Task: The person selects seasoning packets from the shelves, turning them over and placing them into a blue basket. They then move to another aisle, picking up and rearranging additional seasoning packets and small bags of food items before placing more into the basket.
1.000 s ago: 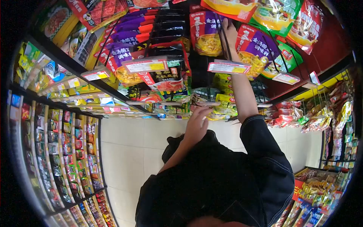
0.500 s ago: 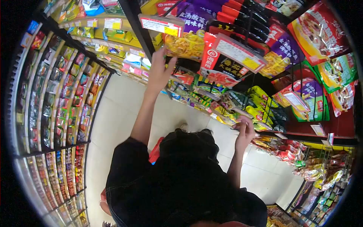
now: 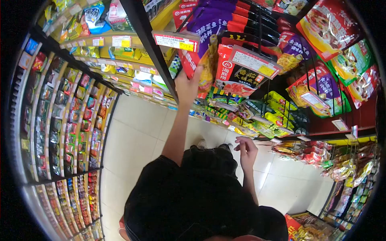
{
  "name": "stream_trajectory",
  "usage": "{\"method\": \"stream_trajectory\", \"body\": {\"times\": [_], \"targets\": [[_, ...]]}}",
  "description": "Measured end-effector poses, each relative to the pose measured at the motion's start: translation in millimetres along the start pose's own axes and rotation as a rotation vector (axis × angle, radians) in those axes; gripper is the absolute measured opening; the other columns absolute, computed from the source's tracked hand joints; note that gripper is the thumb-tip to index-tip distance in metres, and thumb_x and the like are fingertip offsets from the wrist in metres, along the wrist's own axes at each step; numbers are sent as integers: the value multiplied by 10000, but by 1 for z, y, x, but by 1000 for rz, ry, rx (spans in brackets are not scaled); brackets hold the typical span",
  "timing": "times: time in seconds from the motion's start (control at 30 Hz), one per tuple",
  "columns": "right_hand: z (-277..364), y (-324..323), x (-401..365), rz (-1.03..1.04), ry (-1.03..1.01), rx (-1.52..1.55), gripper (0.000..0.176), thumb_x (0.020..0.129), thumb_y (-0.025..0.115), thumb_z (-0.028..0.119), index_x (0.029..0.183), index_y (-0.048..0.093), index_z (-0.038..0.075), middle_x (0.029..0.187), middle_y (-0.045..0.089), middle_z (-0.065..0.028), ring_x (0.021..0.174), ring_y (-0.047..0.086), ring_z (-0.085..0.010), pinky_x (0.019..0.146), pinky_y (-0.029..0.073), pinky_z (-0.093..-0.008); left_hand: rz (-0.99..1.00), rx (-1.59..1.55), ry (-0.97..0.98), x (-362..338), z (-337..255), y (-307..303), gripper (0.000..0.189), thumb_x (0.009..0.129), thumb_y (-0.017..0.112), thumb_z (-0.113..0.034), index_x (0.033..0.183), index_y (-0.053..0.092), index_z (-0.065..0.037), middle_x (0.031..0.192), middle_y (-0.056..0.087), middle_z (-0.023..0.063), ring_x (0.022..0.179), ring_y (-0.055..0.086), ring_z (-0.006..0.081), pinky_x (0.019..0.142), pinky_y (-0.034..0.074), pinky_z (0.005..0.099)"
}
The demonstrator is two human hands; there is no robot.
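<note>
My left hand point(image 3: 187, 86) is closed on the lower left edge of a purple, red and yellow seasoning packet point(image 3: 206, 66). The packet is turned at an angle on its hook, below a price tag point(image 3: 175, 40), and most of my fingers are hidden behind it. Just to its right hangs a red and black hotpot soup base packet point(image 3: 237, 74) behind another price tag point(image 3: 256, 61). My right hand point(image 3: 246, 150) hovers over the floor, its fingers loosely bent and apart, with nothing in them.
Yellow-green packets point(image 3: 277, 116) hang lower on the rack. Red packets point(image 3: 327, 28) hang at the upper right. A black shelf post point(image 3: 150, 44) stands left of my left hand. Shelves of packaged goods point(image 3: 64, 112) line the left side, across the tiled floor point(image 3: 132, 128).
My left hand has moved right and taken hold of the purple packet, which has turned sideways. My right hand has moved left and down, away from the lower packets.
</note>
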State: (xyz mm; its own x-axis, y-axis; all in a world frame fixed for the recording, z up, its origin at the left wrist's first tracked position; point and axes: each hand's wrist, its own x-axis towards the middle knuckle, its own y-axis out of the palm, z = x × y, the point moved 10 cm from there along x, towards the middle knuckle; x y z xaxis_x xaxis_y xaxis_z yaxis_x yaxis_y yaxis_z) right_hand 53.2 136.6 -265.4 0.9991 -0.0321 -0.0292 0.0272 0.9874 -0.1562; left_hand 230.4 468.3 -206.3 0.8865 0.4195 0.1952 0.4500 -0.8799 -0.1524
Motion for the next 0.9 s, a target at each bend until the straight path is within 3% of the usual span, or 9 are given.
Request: {"method": "stream_trajectory", "body": {"times": [0.1,0.23,0.4,0.47,0.57,0.63,0.77,0.87,0.9], "targets": [[28,20,6,78,-88,-79,180,990,544,-13,1065,707,-5,903,697,-93,696,668,-128,625,550,-266,-196,62,249,-19,-42,-30,326,988,685,-279,1101,703,26,987,703,154,843,659,219,735,507,356],[41,26,11,136,-167,-120,213,947,554,-60,1060,722,6,910,693,-94,721,669,-128,633,573,-268,-344,244,325,-52,-78,-100,317,1043,587,-259,1096,700,32,910,688,143,777,650,262,703,501,402],[58,43,13,208,-219,-100,269,901,540,-95,1072,723,3,938,700,-105,763,686,-169,714,587,-297,-116,381,41,-103,-120,-161,360,1069,538,-293,1044,690,33,738,624,97,662,566,190,615,445,367],[68,52,14,245,-284,-3,289,887,557,-85,1107,717,11,993,699,-115,833,695,-198,775,578,-297,-69,458,-9,-124,-112,-190,369,1065,552,-307,975,680,28,673,575,71,589,465,123,535,367,344],[112,58,9,332,-419,-81,320,889,594,-40,1176,710,38,1165,649,-117,1071,651,-238,947,529,-359,-79,213,-41,-157,-93,-212,357,1061,563,-313,900,638,-3,685,564,20,630,479,127,567,355,323],[126,57,0,400,-462,-48,361,911,652,45,1268,700,70,1371,522,-137,1306,517,-282,1090,445,-423,78,237,-79,-164,-87,-205,371,1058,571,-326,874,622,-8,690,562,-6,637,485,125,577,359,318],[188,38,-24,339,-648,10,460,939,708,194,1388,652,116,1511,388,-220,1420,411,-366,1146,392,-450,214,15,-169,-188,-50,-165,317,1031,602,-302,905,650,-16,701,578,-10,646,526,124,598,399,302],[227,18,-21,221,-675,-218,472,918,750,227,1357,666,74,1527,399,-255,1403,442,-388,1129,408,-474,20,-221,-228,-203,-27,-115,195,997,627,-201,1023,659,-10,828,651,41,725,596,137,661,473,309],[232,12,-18,228,-612,-239,500,905,775,211,1369,652,70,1513,484,-248,1367,518,-361,1121,421,-444,124,-139,-91,-197,-31,-89,188,991,621,-172,1072,649,-5,913,668,67,786,614,149,705,491,327]]}}
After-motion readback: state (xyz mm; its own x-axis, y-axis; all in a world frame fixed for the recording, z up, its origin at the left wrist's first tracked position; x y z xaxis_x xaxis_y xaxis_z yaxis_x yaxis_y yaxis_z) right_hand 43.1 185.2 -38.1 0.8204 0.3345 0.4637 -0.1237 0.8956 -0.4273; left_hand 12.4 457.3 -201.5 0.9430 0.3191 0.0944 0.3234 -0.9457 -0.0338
